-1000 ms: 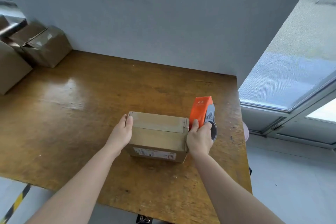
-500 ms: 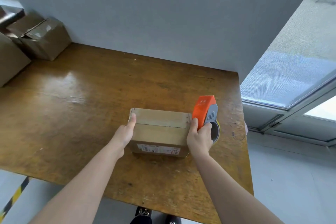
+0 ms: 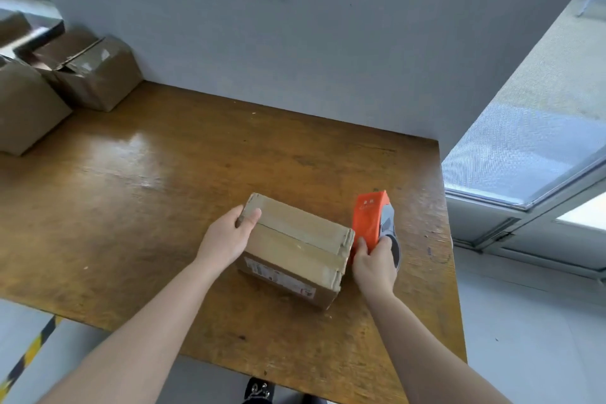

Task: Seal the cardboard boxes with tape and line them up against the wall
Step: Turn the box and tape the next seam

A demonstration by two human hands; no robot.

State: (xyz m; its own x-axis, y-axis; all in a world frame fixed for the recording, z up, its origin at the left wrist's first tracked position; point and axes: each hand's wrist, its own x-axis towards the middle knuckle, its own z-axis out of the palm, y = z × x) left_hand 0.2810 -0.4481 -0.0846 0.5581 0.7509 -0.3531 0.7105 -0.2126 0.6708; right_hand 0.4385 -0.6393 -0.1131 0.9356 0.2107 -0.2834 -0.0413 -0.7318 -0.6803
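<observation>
Other boxes (image 3: 95, 75) sit far left by the wall, and near the front of the desk (image 3: 164, 190) my left hand (image 3: 226, 236) grips the left end of the box (image 3: 295, 246), thumb on top, while my right hand (image 3: 373, 264) grasps the orange tape dispenser (image 3: 372, 220) touching the box's right end.

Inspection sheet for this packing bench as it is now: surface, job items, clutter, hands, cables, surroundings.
Surface: glossy, scuffed wooden table set against a grey wall.
Job's things: cardboard box near the front right, flaps closed, lying at an angle to the wall; orange tape dispenser at its right end; other boxes far left by the wall.
Clutter: nothing seen.
Hands: left hand grips the box's left end; right hand holds the dispenser.
Cables: nothing seen.
Surroundings: window on the right; yellow-black floor stripe lower left.
</observation>
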